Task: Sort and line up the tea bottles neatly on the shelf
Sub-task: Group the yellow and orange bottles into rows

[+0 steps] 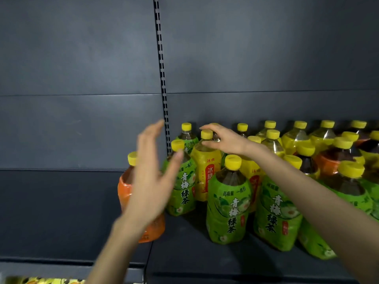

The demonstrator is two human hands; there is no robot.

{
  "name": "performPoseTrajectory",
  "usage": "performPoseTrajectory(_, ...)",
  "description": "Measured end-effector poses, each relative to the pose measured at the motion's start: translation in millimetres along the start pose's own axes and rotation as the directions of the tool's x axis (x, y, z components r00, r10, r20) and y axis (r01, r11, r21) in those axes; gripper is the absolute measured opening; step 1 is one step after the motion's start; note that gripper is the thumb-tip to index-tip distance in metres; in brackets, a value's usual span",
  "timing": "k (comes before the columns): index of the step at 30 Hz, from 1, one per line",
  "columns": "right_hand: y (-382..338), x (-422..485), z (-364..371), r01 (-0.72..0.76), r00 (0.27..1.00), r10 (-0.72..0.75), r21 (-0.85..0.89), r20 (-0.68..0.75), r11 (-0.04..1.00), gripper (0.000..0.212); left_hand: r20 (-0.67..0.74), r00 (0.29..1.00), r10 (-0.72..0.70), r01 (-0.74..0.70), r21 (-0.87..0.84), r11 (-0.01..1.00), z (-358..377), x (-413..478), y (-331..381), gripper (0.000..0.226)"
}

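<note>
Green tea bottle [228,203] labelled 青梅绿茶 stands upright. Left of it, left hand [151,181] spread open. Behind it, right hand [222,139] curls around yellow-labelled bottle [205,160]'s cap, grip unclear.

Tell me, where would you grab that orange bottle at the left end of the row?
Probably by the neck under its yellow cap, coming from the left. The orange bottle stands upright, its neck is narrowest, no bottle stands to its left, while a green bottle crowds its right.
</note>
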State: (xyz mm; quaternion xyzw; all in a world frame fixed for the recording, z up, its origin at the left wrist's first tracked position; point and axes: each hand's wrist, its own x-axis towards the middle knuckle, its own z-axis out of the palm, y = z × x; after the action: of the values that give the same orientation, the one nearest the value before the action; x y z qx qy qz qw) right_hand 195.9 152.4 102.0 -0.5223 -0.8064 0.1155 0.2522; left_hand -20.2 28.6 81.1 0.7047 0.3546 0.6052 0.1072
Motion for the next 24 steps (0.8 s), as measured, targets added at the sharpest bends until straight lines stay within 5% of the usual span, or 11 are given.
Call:
performPoseTrajectory(4,5,10,7,-0.052,0.998,0.05,0.041,0.04,0.998,0.042,0.072,0.984,-0.161,0.152,0.119,0.981,55,-21,-25,0.075)
performPoseTrajectory(11,6,8,6,-0.04,0.999,0.04,0.053,0.011,0.998,0.033,-0.008,0.895,-0.446,0.429,0.286,0.857,86,-39,-68,0.086)
performPoseTrajectory(24,11,-9,-3,-0.068,0.998,0.067,-0.087,-0.005,0.994,0.037,0.017,0.896,-0.444,0.437,0.141,0.888,96,-23,-98,0.096)
